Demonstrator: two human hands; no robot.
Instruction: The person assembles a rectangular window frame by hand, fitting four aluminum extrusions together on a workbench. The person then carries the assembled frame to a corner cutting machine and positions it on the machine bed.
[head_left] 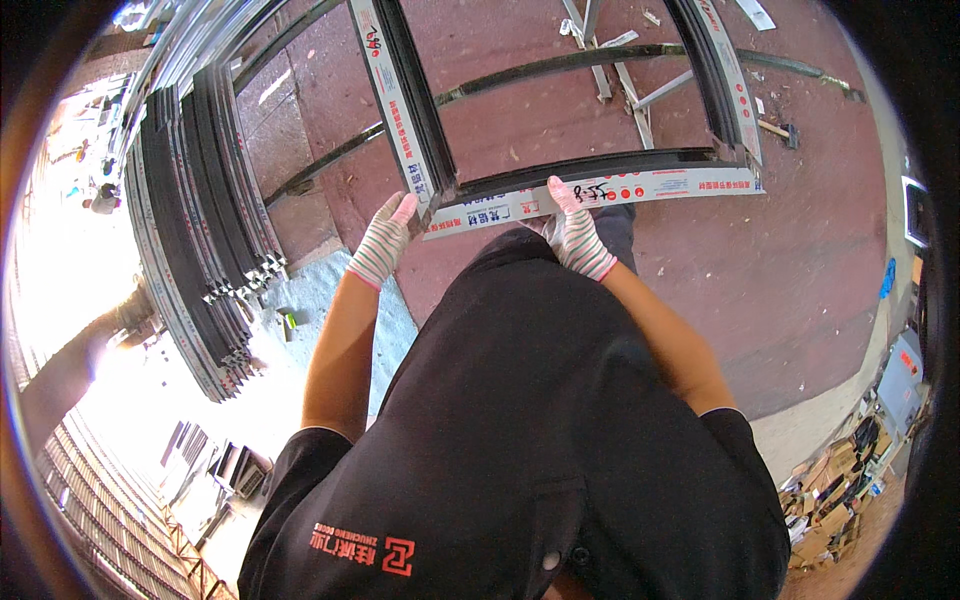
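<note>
A black metal window frame (590, 180), covered with white printed protective film on its outer faces, extends away from my body. My left hand (382, 243), in a white glove with thin stripes, is closed at the frame's near left corner, its thumb along the edge. In a matching glove, my right hand (578, 238) grips the near bar around its middle, with the thumb on top and the other fingers mostly hidden beneath. The far end of the frame lies beyond the view.
To the left stands a stack of long dark metal profiles (190, 200) beside a light blue sheet (330, 290). A hammer (785, 133) lies on the reddish floor (740, 300) at the right. Metal stand legs (630, 100) show through the frame. Cardboard scraps (835, 490) are piled at lower right.
</note>
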